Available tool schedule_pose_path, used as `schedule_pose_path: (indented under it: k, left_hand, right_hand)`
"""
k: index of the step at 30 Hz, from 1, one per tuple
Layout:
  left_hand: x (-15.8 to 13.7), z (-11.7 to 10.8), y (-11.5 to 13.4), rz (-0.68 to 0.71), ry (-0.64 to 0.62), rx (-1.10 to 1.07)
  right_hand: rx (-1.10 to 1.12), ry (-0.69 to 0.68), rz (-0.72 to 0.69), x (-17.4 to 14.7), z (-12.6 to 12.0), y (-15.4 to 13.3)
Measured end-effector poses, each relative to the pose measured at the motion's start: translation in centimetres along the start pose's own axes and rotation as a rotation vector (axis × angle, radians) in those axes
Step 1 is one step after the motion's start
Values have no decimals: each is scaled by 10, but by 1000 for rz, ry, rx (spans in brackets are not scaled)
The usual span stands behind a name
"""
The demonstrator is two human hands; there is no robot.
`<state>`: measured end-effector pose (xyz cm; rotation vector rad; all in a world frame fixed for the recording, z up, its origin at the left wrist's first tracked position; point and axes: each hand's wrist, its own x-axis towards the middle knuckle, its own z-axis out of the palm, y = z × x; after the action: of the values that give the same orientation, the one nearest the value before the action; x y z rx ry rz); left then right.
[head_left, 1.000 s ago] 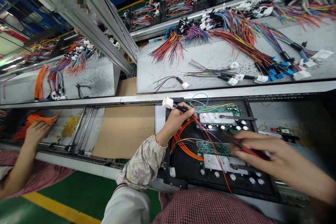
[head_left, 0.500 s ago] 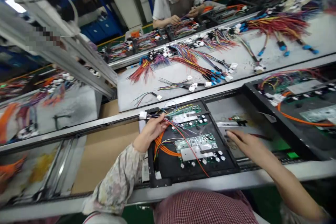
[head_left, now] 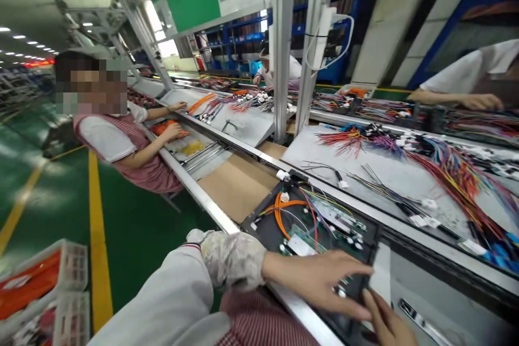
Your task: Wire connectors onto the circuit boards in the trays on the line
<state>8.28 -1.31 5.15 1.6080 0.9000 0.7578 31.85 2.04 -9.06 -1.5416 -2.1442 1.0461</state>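
Note:
A black tray (head_left: 263, 215) lies on the rails in front of me. It carries green circuit boards (head_left: 302, 243), a bundle of orange wires (head_left: 279, 221) and thinner coloured wires. My left hand (head_left: 320, 278) is over the tray's near right part, thumb and fingers spread apart, with nothing visible between them; its palm hides part of a board. At the tray's right edge is my right hand (head_left: 389, 321), fingers stretched toward the left hand's fingertips. The frame's bottom cuts it off, and its thumb is hidden.
A metal piece (head_left: 419, 319) lies right of the tray. Wire harnesses (head_left: 405, 200) cover the white shelf beyond the rail. Cardboard (head_left: 237, 184) lies left of the tray. A co-worker (head_left: 117, 135) stands further left, hands over orange wires. White crates (head_left: 73, 275) stand on the floor.
The view has swung left. My left hand has moved from the wires at the tray's left side to its right part. My right hand is now close to it.

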Motion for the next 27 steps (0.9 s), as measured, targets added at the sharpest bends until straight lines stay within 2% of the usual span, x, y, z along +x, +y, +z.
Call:
schedule_pose_path:
  k: [2,4,7,10,14,17,21,24,25,27]
  left_hand:
    - [-14,15,-6,103,22,447]
    - [-24,17,-18,57,83,756]
    - [-36,3,-36,-223,174,1036]
    - [-51,-23,-43,-527,350,1203]
    - [-76,-66,-46,-744,512,1348]
    - [-95,-102,-54,-824,643,1421]
    - [-107,-142,-66,-689,935,1487]
    - [-99,-152,-72,-614,1051,1434]
    - [-93,-151,-73,-604,1041,1394]
    - [-76,-142,-76,-587,944,1295]
  right_hand:
    - [65,-75,-32,9,14,-37]
    - [49,-125,-55,13,21,-64]
    - [15,-8,-39,8,18,-69]
    - [22,167,-18,-12,8,-38]
    - [-35,424,-30,-56,-4,8]
    - [-98,630,-4,-91,-23,17]
    - [-221,955,78,-126,-63,16]
    - [-424,1157,322,-148,-89,25]
    - [-490,1170,432,-154,-94,30]
    - [-568,1104,598,-164,-102,40]
